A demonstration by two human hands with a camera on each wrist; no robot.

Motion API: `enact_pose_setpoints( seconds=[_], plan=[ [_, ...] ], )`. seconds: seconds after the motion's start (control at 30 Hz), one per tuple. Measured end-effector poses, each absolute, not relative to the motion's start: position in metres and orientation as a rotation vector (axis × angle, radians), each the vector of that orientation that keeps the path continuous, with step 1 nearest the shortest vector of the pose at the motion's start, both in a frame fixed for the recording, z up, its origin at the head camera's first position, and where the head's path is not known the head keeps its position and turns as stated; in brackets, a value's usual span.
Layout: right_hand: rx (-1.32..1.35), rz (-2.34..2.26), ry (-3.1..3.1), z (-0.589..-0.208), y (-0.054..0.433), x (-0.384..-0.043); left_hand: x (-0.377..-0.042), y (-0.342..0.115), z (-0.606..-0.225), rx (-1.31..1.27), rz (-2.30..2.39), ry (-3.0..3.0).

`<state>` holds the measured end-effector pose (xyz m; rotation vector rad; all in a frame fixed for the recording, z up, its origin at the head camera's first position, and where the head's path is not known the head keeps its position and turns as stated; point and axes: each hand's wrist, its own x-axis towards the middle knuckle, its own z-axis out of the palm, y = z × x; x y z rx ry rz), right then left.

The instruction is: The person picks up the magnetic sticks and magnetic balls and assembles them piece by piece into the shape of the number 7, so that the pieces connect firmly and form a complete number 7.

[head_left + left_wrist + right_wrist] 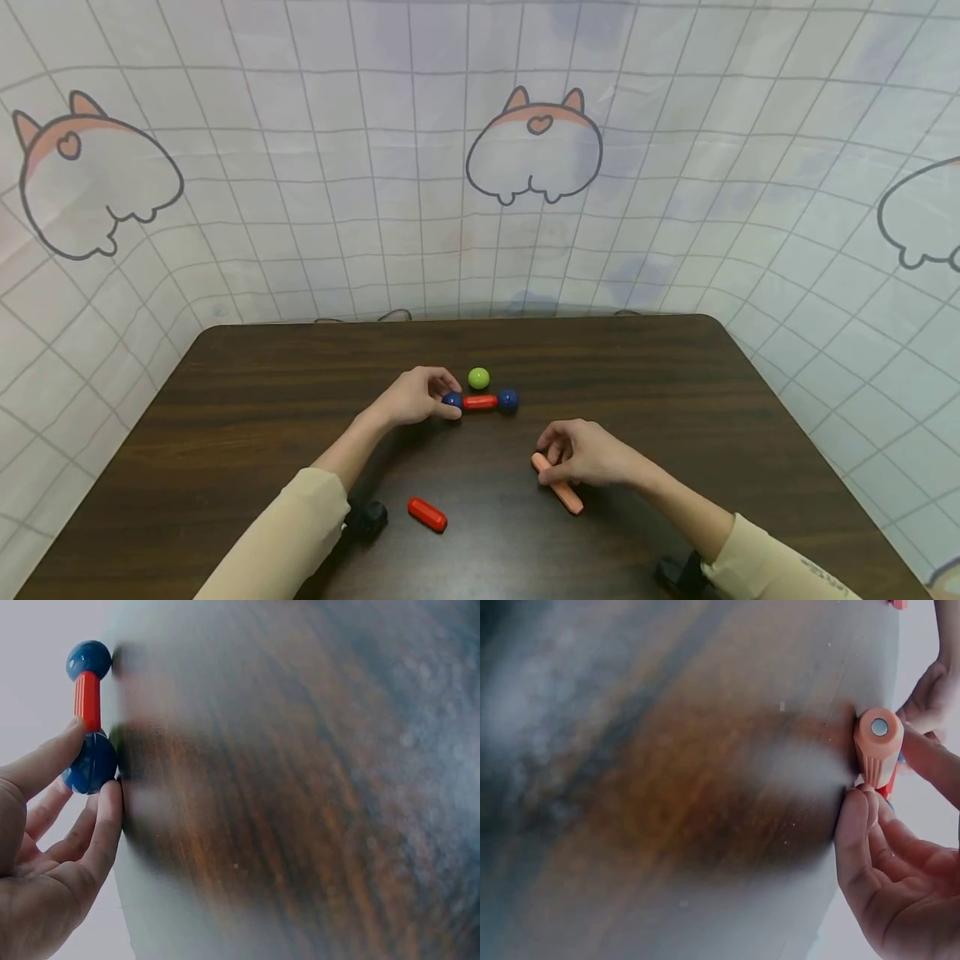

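Note:
My left hand (414,397) pinches a blue ball (91,766) between thumb and fingers. That ball sits at the left end of a red magnetic rod (480,402), whose other end meets a second blue ball (508,402); the joined piece lies on the table. Just behind the rod is a green ball (478,378). Nearer and to the right, my right hand (588,454) pinches an orange magnetic rod (564,493) across its sides, low over or on the tabletop. A round silver magnet shows in the orange rod's end in the right wrist view.
A loose red rod (427,514) lies on the dark wooden table (262,400), toward the front between the forearms. Black devices (367,518) are at both wrists. A white gridded cloth (420,250) with cartoon prints hangs behind the table and along its sides.

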<state>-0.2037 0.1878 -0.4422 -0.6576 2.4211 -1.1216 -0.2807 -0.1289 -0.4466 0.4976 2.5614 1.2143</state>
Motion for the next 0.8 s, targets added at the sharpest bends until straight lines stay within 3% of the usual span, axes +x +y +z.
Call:
enact_pose_setpoints(
  seconds=[0.8],
  plan=[
    [-0.664, -1.086, 2.449, -0.4406, 0.1781, -0.2068, -0.2797, -0.1286, -0.4468, 0.505, 1.209, 2.572]
  ],
)
